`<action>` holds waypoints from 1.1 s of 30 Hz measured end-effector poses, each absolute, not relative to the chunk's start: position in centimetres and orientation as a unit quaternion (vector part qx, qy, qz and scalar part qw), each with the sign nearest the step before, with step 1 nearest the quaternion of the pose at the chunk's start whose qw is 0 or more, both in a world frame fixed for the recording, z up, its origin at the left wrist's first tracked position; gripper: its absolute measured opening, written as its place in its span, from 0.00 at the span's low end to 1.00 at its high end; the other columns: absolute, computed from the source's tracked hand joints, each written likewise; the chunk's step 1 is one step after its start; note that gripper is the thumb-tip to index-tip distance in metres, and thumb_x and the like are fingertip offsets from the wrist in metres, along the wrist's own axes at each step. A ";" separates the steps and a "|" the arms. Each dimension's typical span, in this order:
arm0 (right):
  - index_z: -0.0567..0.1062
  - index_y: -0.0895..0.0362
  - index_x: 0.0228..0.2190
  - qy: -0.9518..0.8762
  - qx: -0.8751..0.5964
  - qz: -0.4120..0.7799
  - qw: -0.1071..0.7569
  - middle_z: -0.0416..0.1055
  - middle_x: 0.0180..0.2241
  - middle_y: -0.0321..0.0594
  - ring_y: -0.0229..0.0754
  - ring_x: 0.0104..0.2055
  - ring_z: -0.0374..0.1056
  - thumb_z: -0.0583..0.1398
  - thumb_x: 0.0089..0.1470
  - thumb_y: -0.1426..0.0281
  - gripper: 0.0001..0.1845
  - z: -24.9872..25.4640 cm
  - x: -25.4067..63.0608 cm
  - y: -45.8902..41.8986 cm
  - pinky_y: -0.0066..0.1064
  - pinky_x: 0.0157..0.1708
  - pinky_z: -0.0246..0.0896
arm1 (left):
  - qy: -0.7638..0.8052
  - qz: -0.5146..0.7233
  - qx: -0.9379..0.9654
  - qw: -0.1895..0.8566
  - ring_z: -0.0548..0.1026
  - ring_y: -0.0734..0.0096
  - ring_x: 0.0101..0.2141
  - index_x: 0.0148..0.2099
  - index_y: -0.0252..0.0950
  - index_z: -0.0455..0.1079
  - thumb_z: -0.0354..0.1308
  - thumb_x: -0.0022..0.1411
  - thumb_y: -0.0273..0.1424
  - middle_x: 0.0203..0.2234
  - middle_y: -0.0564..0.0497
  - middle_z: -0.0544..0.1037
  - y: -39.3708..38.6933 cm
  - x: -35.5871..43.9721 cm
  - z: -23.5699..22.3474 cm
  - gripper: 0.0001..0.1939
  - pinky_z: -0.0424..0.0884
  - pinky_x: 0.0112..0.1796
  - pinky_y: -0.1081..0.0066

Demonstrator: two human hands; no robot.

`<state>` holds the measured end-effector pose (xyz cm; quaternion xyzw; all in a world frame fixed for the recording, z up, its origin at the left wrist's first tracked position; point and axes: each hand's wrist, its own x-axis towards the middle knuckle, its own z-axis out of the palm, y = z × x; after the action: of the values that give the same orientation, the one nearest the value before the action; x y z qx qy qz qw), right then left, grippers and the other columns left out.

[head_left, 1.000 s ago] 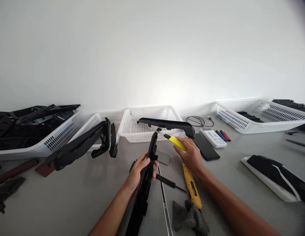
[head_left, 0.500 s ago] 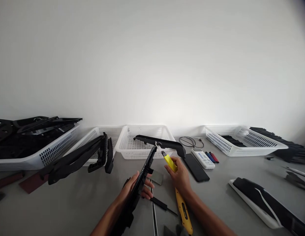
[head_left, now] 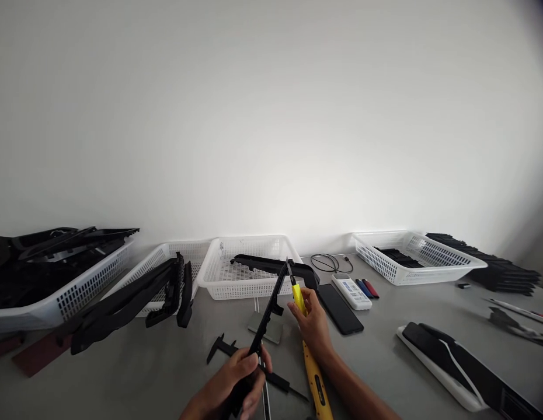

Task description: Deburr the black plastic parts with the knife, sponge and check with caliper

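A long black plastic trim part [head_left: 266, 318] slants upward, gripped near its lower end by my left hand [head_left: 245, 376]. In my right hand [head_left: 314, 324] is a yellow utility knife [head_left: 299, 300], its blade out and pointing up beside the part's upper end. Whether the blade touches the part I cannot tell. Under my left hand lies a black caliper [head_left: 278, 380], partly covered. A yellow long-bodied tool [head_left: 315, 379] rests below my right hand. Behind the knife, another black trim part [head_left: 271, 265] lies over a white basket [head_left: 240, 290].
More white baskets with black parts stand at the left [head_left: 91, 286] and right [head_left: 446, 277]. A phone [head_left: 340, 309], white device [head_left: 351, 291], two lighter-like items [head_left: 366, 288] and a cable [head_left: 326, 262] lie behind my right hand. A black-and-white piece [head_left: 442, 364] sits front right.
My left hand has shifted its grip lower, and the trim part has come closer to upright. The knife has turned more upright along the part's end. The camera view has shifted slightly.
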<state>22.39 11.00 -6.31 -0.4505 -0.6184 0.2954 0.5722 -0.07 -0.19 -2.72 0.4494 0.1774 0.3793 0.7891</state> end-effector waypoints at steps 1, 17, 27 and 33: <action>0.71 0.54 0.50 -0.623 -0.444 0.298 0.572 0.80 0.45 0.47 0.52 0.44 0.78 0.64 0.66 0.48 0.24 -6.3 22.4 11.0 0.41 0.43 0.74 | 0.172 0.388 0.449 0.786 0.56 0.79 0.09 0.42 0.37 0.72 0.65 0.69 0.53 0.12 0.62 0.65 -0.5 0.3 -2.4 0.23 0.52 0.14 0.77; 0.67 0.53 0.56 -0.703 -0.419 0.264 0.511 0.75 0.37 0.39 0.47 0.33 0.71 0.55 0.73 0.55 0.18 -4.0 21.9 10.0 0.36 0.34 0.66 | 0.169 0.357 0.411 0.822 0.54 0.81 0.11 0.35 0.43 0.57 0.69 0.67 0.52 0.12 0.63 0.64 0.1 0.6 -4.5 0.27 0.54 0.18 0.77; 0.69 0.52 0.57 -0.722 -0.388 0.253 0.513 0.77 0.39 0.41 0.48 0.35 0.72 0.56 0.72 0.54 0.20 -3.1 21.9 9.1 0.36 0.34 0.66 | 0.202 0.362 0.405 0.815 0.52 0.79 0.11 0.38 0.43 0.60 0.68 0.65 0.56 0.12 0.64 0.61 0.2 0.9 -6.6 0.26 0.53 0.18 0.74; 0.69 0.53 0.54 -0.693 -0.441 0.255 0.510 0.75 0.32 0.37 0.48 0.30 0.71 0.55 0.72 0.52 0.20 -3.4 21.7 9.8 0.35 0.31 0.63 | 0.250 0.355 0.374 0.819 0.51 0.78 0.13 0.38 0.43 0.63 0.70 0.62 0.56 0.12 0.64 0.62 -0.4 1.2 -6.1 0.26 0.57 0.20 0.73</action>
<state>21.71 9.80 -3.39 -0.4409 -0.6928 0.2554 0.5103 1.17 -0.41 -6.07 0.3739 0.2499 0.3554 0.8195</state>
